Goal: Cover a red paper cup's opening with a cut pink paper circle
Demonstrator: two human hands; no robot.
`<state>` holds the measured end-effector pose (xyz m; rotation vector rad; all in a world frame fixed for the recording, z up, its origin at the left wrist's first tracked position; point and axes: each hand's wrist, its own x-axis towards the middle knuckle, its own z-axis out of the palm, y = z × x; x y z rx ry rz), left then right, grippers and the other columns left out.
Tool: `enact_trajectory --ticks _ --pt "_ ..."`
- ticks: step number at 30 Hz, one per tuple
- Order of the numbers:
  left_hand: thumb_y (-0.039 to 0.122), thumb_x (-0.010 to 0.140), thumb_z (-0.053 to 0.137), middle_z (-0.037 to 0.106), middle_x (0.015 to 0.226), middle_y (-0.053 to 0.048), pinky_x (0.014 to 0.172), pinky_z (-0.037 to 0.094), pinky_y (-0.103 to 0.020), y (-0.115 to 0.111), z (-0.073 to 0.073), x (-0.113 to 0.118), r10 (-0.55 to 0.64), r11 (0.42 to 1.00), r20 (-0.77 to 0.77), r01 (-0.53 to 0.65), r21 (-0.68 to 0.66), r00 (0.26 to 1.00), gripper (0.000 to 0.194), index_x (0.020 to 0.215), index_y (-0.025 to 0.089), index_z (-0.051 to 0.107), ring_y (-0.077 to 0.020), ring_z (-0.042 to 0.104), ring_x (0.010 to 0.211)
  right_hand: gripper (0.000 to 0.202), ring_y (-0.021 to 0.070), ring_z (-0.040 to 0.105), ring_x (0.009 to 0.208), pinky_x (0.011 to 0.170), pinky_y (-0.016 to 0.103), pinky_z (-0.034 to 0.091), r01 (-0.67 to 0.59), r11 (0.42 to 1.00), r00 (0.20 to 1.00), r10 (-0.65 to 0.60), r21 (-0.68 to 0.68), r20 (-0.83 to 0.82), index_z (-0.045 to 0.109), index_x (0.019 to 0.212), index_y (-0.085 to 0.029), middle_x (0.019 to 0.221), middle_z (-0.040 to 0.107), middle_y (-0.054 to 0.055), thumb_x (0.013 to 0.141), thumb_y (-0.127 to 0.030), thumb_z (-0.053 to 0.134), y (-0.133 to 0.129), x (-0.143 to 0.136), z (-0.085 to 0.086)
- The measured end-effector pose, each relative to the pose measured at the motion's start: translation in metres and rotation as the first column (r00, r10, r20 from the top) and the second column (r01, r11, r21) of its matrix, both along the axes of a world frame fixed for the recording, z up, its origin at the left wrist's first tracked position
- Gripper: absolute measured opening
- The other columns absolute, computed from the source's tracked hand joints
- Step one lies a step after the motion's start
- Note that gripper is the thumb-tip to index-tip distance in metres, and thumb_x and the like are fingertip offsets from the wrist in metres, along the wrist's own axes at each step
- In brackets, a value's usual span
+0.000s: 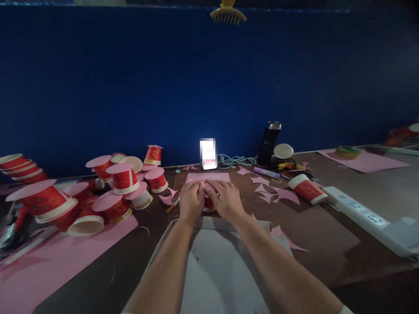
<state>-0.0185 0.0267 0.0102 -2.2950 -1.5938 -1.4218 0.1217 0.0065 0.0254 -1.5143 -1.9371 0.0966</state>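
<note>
Both hands meet at the middle, over a red paper cup (209, 204) that shows only in part between them. My left hand (191, 198) curves around the cup's left side and top, its fingers bent and together. From the right, my right hand (226, 198) wraps the same cup, fingertips touching those of the left. A bit of pink paper shows at the cup's top under the fingers. Behind the hands lies a pink sheet (209, 177), and a grey-white box lid or board (222, 270) is below the forearms.
Red cups with pink paper discs (122, 179) crowd the left. A lit phone (208, 153) stands against the blue wall. Pink scraps (286, 195), a black bottle (269, 144), a tipped cup (307, 189) and a power strip (360, 213) are on the right.
</note>
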Motion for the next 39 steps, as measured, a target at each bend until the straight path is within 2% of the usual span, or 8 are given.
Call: enact_trajectory --ticks 7,15,39 --pt "0.036 0.093 0.034 0.067 0.103 -0.010 0.090 0.042 -0.037 -0.0050 -0.0009 -0.0032 0.024 1.000 0.026 -0.024 -0.007 0.999 0.039 0.105 0.016 0.065 -0.0220 0.058 0.101 0.046 0.0243 0.052 0.110 0.090 0.039 0.038 -0.017 1.000 1.000 0.017 -0.026 0.014 0.051 0.128 -0.038 0.129 0.057 0.001 0.092 -0.056 0.029 -0.0014 -0.0029 -0.0005" --pt "0.035 0.093 0.034 0.067 0.106 -0.011 0.092 0.041 -0.037 -0.0029 -0.0048 -0.0024 0.068 0.997 -0.012 -0.068 0.029 0.998 0.040 0.107 0.016 0.066 -0.0228 0.057 0.103 0.048 0.0246 0.053 0.111 0.090 0.038 0.038 -0.015 1.000 0.999 0.016 -0.025 0.035 0.047 0.132 -0.037 0.131 0.055 0.002 0.092 -0.056 0.027 -0.0013 -0.0008 -0.0022" --pt "0.032 0.093 0.035 0.068 0.105 -0.011 0.092 0.041 -0.037 -0.0023 -0.0060 -0.0029 0.102 0.994 -0.041 -0.100 0.046 0.994 0.038 0.106 0.016 0.067 -0.0231 0.058 0.103 0.048 0.0237 0.055 0.105 0.086 0.036 0.039 0.016 0.998 0.999 -0.013 -0.058 0.050 0.046 0.132 -0.037 0.123 0.060 0.005 0.092 -0.057 0.028 -0.0022 -0.0032 -0.0023"
